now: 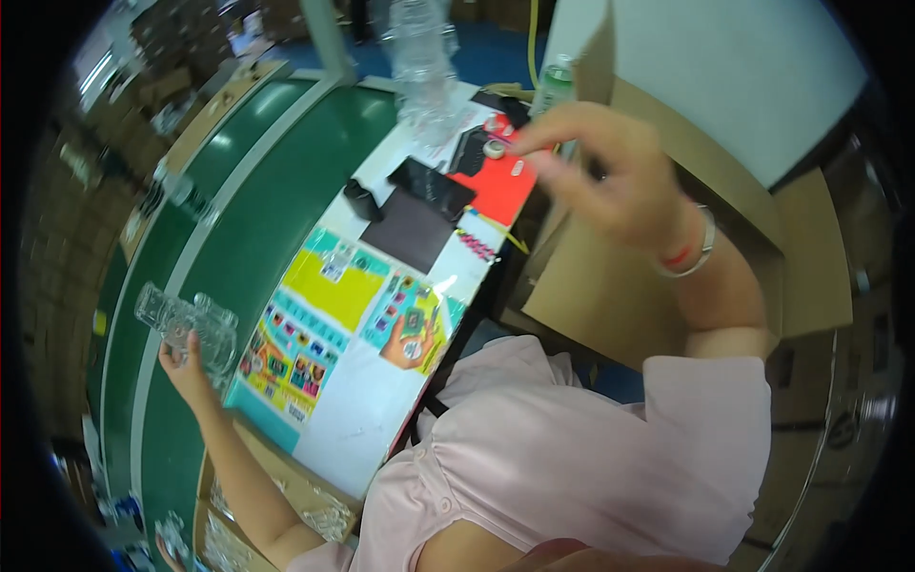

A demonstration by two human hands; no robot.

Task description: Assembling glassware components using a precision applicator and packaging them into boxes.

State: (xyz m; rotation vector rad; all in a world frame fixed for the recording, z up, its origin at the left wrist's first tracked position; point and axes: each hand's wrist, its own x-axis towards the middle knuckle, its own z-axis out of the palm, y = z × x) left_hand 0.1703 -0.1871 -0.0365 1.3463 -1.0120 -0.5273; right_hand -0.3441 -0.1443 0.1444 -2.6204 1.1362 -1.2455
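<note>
My left hand (189, 374) is out over the green conveyor belt, its fingers closed on a clear moulded plastic shell (202, 334). My right hand (610, 172) is raised above the far right end of the white work table, thumb and forefinger pinched together and a little blurred. Something thin and pinkish shows at its fingertips, too small to name. Below those fingertips a small white roll (493, 150) sits near a red sheet (500, 195). Between the hands lie printed yellow and turquoise cards (334, 291).
A stack of clear plastic shells (419, 71) stands at the table's far end. Nearer are a black cylinder (362, 200) and a black phone-like slab (431, 188). An open cardboard box (600, 305) is on the right; another box (276, 477), holding clear shells, is at lower left.
</note>
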